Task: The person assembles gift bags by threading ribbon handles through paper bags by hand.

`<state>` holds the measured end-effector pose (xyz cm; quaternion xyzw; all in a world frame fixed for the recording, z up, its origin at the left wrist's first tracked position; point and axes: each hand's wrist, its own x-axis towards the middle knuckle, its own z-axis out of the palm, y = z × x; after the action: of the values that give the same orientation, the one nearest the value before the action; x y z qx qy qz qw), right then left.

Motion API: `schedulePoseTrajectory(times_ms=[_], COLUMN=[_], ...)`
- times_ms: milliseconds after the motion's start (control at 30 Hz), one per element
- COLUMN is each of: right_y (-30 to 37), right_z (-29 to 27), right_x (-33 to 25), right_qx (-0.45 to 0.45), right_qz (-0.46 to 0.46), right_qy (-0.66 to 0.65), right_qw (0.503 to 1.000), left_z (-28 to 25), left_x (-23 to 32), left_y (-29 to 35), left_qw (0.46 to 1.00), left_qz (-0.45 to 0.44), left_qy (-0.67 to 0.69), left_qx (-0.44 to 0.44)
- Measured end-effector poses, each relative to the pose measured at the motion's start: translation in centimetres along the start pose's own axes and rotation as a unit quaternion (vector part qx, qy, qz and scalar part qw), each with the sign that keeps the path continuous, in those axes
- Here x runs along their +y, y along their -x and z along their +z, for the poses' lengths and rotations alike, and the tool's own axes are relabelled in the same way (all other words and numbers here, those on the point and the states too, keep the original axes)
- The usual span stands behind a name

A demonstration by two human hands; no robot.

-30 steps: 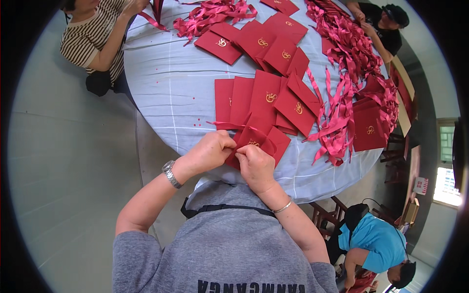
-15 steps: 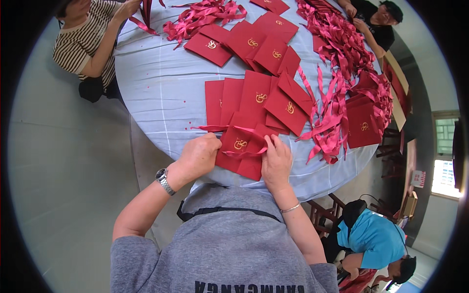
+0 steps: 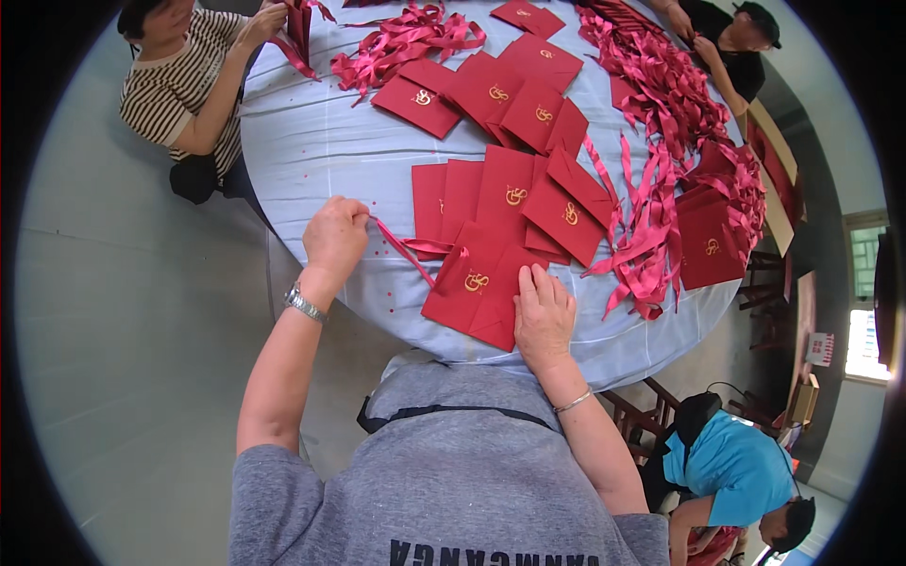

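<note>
A folded red paper bag with a gold emblem lies at the table's near edge in front of me. My left hand, closed in a pinch, holds the end of a pink-red ribbon to the left of the bag. The ribbon runs taut from my fingertips to the bag's left side. My right hand rests on the bag's right part, fingers stretched out and lying flat; its thumb is mostly hidden. Just beyond, another red bag lies among several overlapping flat ones.
The round table wears a pale blue cloth. Loose ribbons heap along its right side, beside a stack of red bags. A person in stripes works at far left, another in black at far right. Someone in blue bends at lower right.
My left hand has moved left and away from the bag, drawing the ribbon out with it. My right hand has let go of the ribbon and now lies on the bag.
</note>
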<state>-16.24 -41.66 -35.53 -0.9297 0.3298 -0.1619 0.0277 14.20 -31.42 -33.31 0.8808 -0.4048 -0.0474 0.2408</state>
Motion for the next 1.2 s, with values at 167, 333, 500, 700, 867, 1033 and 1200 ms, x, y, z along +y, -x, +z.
schedulePoseTrajectory(times_ms=[167, 333, 500, 700, 867, 1033, 1200], right_y=[0.3, 0.3, 0.2, 0.2, 0.3, 0.5, 0.4], right_z=[0.0, 0.1, -0.1, 0.2, -0.2, 0.2, 0.4], right_x=[0.2, 0.0, 0.1, 0.0, -0.1, -0.3, -0.2], right_qx=[-0.004, 0.015, 0.016, 0.02, 0.009, 0.003, 0.023], right_qz=[-0.005, -0.013, -0.004, 0.002, 0.014, 0.019, 0.009], right_qy=[-0.001, 0.008, 0.014, 0.031, 0.015, 0.023, 0.015], right_qw=[1.0, 1.0, 1.0, 0.999, 1.0, 1.0, 1.0], left_z=[-0.2, 1.9, 1.8, 2.6, 2.6, 1.7, 0.9], left_x=[3.9, 3.8, 3.7, 3.3, 3.3, 3.7, 6.7], left_y=[1.6, 2.2, 1.4, 1.3, 1.1, 2.9, 10.7], left_qw=[0.976, 0.978, 0.985, 0.99, 0.991, 0.978, 0.991], left_qz=[0.188, 0.207, 0.174, 0.14, 0.13, 0.151, 0.092], left_qy=[0.049, 0.011, 0.007, -0.002, -0.001, -0.005, 0.093], left_qx=[0.096, -0.011, -0.017, 0.016, 0.039, 0.141, -0.012])
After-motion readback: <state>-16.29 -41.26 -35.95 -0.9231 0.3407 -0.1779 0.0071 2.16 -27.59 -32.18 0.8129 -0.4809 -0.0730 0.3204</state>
